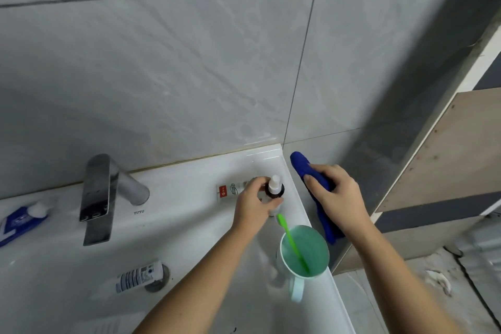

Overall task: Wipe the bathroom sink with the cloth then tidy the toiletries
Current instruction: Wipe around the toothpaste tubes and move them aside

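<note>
- nearest, on the right rim of the white sink (189,225): a green cup (303,252) standing upright, a green toothbrush (294,244) leaning in it.
- just beyond, left hand (254,205) curled around a small brown spray bottle (275,190) on the back right corner, fingers pinching its body; bottle upright, white nozzle on top.
- right hand (334,194) off the sink's right edge, fingers pressed together over a rolled blue cloth (314,192), gripping it.
- probably the tidying step, cloth kept in hand; next move likely calls for setting the bottle squarely beside the cup without knocking it.
- behind the bottle, a white tube with a red label (230,191) lying flat.
- a striped tube (138,276) lying in the basin over the drain, not yet tidied.
- far left, a blue toothpaste tube (21,221) on the ledge, beside the chrome tap (100,195).
- beyond, grey tiled wall (189,62); bare boards and rough floor to the right.
</note>
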`<state>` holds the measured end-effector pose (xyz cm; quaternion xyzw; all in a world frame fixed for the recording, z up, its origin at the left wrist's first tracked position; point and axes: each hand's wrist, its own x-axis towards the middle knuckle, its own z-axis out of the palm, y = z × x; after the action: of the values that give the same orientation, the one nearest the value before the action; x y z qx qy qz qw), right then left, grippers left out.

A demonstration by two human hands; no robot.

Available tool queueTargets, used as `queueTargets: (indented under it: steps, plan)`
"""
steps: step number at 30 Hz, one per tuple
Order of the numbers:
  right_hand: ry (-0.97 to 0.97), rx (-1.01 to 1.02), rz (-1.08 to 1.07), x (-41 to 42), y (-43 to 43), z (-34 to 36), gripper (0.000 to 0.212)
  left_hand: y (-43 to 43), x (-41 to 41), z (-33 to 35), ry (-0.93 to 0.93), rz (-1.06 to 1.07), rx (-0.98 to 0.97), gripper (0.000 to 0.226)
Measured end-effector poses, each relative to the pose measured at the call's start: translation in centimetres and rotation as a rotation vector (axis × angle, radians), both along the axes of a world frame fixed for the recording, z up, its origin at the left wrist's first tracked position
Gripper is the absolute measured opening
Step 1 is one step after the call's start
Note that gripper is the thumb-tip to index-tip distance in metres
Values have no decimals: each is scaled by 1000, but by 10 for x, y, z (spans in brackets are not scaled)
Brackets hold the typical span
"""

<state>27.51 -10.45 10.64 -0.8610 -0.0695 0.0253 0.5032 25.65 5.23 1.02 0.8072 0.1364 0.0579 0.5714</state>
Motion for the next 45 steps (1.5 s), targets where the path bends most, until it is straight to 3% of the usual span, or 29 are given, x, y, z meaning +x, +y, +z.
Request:
queueTargets:
  steps: [12, 16, 20, 26, 32, 37, 45]
  plan:
    - [-55, 56, 22, -20, 20, 18, 17, 16, -15, 11, 18, -55, 32, 50]
    - [-69, 135, 55, -43, 48, 36, 20, 40, -56, 31, -43, -20, 37, 36]
    - [-45, 159, 208, -77, 99, 42, 20, 86, -118, 39, -115, -15, 164, 23]
    - [101, 268, 392, -141, 207, 28, 18, 196, -218, 54, -226, 216, 358, 19]
    - [220, 292, 544, -196, 321, 8, 21, 325, -289, 31, -101, 569, 423, 19]
    - [287, 276, 442, -204, 386, -29, 18, 412, -277, 5, -16, 579, 536, 26]
    - [287, 223, 271, -184, 431, -68, 17, 483, -205, -28, 104, 354, 684, 40]
